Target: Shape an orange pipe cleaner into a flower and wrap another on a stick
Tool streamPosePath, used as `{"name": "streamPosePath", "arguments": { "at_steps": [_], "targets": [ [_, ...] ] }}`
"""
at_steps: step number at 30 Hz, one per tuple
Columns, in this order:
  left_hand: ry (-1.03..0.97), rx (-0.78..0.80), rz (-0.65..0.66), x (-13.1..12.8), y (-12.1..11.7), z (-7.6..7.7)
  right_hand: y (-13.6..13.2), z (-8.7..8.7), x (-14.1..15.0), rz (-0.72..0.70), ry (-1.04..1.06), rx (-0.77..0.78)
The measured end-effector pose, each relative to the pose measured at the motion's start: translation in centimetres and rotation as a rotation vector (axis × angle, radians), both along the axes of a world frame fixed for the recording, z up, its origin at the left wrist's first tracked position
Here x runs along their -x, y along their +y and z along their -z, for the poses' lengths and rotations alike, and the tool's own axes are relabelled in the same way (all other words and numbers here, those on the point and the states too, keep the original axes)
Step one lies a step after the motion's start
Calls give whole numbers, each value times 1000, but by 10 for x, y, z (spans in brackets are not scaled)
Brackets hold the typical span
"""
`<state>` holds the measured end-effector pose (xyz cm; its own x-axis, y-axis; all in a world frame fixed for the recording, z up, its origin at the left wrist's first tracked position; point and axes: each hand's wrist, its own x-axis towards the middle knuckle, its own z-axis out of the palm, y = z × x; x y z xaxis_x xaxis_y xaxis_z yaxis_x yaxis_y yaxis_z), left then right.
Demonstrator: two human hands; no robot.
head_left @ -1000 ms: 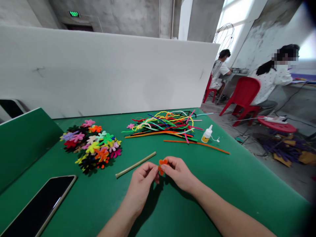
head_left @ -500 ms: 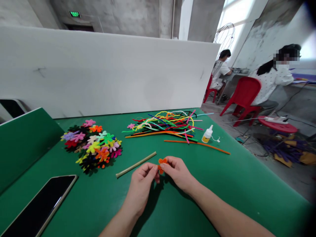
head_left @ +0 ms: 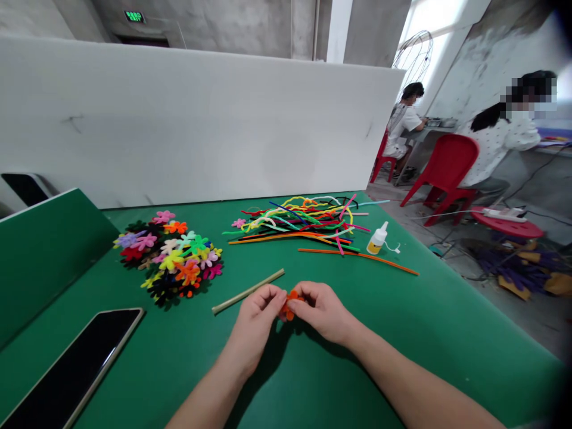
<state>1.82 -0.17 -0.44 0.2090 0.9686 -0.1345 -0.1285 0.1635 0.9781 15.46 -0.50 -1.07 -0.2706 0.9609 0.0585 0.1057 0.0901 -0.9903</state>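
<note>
Both of my hands meet over the green table (head_left: 438, 333), pinching a small orange pipe-cleaner flower (head_left: 289, 304) between their fingertips. My left hand (head_left: 256, 322) grips it from the left, fingers curled. My right hand (head_left: 322, 310) grips it from the right, thumb and fingers closed on it. Most of the flower is hidden by my fingers. A thin olive-green stick (head_left: 248, 291) lies on the table just left of and beyond my left hand.
A pile of colourful pipe-cleaner flowers (head_left: 172, 262) lies at the left. Loose pipe cleaners (head_left: 304, 223), a glue bottle (head_left: 376, 239) and a long orange pipe cleaner (head_left: 357, 256) lie beyond. A phone (head_left: 75, 372) rests front left. Two people sit on red chairs far right.
My hands have closed in tighter on the orange flower, which now shows less between my fingers. The camera has tilted slightly.
</note>
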Motion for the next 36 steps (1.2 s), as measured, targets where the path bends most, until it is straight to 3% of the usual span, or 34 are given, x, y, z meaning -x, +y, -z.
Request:
{"name": "streamPosePath", "arguments": {
  "at_steps": [7,18,24,28,36],
  "targets": [
    [-94,7,-88,-7,-4,1,0,1,5,68,106,-30],
    [-66,-17,-161,-1,2,4,8,8,-5,17,152,46],
    [-172,50,-80,0,0,-1,8,6,-4,83,119,49],
    [-74,33,2,2,0,-1,9,7,-5,85,101,18],
    [-9,-68,-82,0,1,9,5,5,0,61,146,47]
  ]
}}
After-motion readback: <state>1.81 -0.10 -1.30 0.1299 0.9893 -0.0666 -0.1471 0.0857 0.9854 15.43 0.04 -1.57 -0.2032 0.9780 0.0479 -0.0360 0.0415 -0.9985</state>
